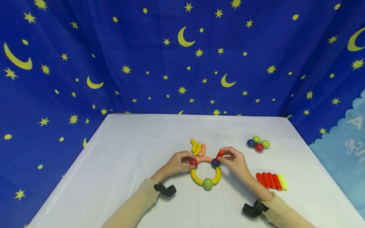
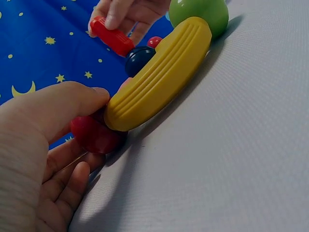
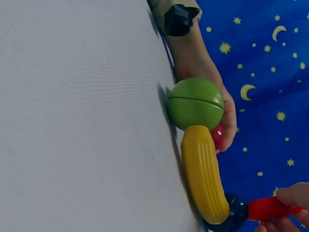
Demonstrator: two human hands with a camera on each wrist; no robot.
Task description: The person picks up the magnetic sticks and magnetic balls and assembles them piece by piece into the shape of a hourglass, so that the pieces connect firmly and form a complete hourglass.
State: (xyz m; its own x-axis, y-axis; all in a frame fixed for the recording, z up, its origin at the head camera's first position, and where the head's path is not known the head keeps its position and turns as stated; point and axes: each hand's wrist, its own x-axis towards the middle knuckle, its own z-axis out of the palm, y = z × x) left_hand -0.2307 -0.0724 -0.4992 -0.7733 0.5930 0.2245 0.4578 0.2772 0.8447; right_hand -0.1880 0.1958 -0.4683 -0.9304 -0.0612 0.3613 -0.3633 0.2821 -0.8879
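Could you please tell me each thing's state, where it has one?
Left hand: holding the red ball
Right hand: pinching a red rod
Red rod: raised, touching the blue ball
Ring: closed, lying flat
Green ball: set in the ring
Spare curved pieces: grouped beyond the ring
Spare balls: clustered together
Spare rods: side by side

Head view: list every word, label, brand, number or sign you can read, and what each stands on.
"A", in white on the light blue cloth at the right edge.
White marks below it, same cloth: too blurred to read.
Toy pieces: no lettering visible.
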